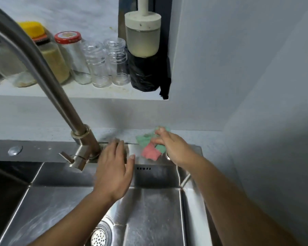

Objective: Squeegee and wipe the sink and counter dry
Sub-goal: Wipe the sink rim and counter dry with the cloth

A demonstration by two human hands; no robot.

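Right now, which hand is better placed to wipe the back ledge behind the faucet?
Right hand: its fingers already rest on the cloth on the ledge. Left hand is empty, beside the faucet.

Back ledge of the sink: the faucet base and its lever block the middle, with the left hand just right of them and the right hand on the cloth farther right. The ledge left of the faucet is open apart from a small round cap. The basin floor is open on the near side around the drain strainer, crossed by both forearms; jars crowd the far shelf.
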